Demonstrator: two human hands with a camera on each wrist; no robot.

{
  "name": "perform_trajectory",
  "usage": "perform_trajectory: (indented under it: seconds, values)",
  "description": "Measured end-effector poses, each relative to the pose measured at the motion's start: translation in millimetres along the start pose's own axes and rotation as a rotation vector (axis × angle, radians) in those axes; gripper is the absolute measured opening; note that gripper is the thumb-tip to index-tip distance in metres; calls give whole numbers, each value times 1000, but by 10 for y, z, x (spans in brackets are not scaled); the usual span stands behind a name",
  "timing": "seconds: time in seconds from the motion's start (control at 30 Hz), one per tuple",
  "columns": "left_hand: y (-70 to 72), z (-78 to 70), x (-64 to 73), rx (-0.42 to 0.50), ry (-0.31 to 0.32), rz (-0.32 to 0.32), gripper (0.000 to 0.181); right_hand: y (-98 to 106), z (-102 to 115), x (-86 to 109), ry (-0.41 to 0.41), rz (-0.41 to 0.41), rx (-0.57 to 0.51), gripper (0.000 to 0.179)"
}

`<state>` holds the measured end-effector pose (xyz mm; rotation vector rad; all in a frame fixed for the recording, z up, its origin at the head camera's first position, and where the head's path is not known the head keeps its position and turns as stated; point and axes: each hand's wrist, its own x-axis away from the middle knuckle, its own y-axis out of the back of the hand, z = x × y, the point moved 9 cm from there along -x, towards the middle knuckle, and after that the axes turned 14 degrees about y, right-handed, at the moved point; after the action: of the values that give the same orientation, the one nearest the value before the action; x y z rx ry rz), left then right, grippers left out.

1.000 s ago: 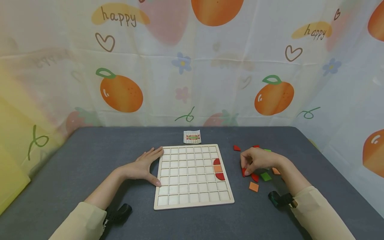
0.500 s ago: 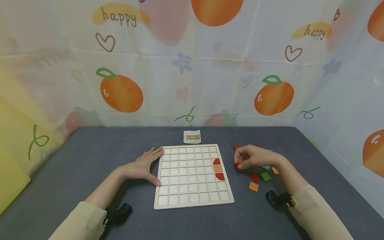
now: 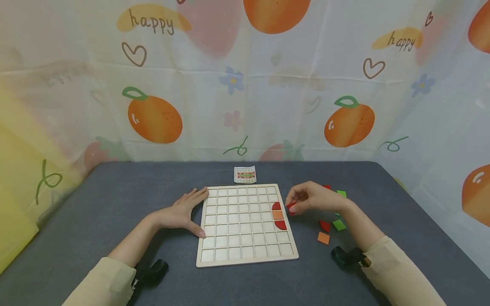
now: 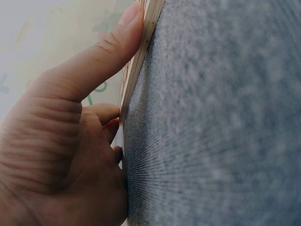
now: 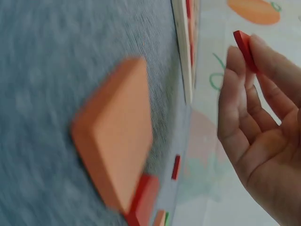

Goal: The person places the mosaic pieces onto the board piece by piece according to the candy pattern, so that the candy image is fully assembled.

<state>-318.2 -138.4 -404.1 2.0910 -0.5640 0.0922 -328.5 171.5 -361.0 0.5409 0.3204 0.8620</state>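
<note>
A pale grid board lies on the dark table. In its right-hand column, an orange square tile sits between two red curved tiles, the upper red tile and the lower red tile. My left hand is spread along the board's left edge, thumb and fingertips touching the frame. Just off the board's right edge, my right hand pinches a red tile between thumb and fingers. The fingers partly cover that tile, so its full outline is hidden.
Right of the board lie loose tiles: an orange square, a green tile, a red tile and others partly behind the right hand. A small card with a printed grid pattern lies beyond the board's far edge.
My right hand has lifted the red tile from among the loose tiles and carried it left to beside the board. The left hand and the board have stayed put.
</note>
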Motion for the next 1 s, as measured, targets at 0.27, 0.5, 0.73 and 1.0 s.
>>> perform_trajectory:
  seconds: [0.27,0.5,0.73,1.0]
  values:
    - [-5,-6,0,7,-1,7,124,-114,64,-167,8,-57,28,19]
    - [-8,-1,4,6,-7,6,124,-256,131,-273,-4,-40,17,14]
    - [-8,0,-5,6,-8,-1,124,-356,174,-314,21,8,7,15]
    - [-13,6,0,13,-19,6,124,-412,152,-340,25,38,51,15]
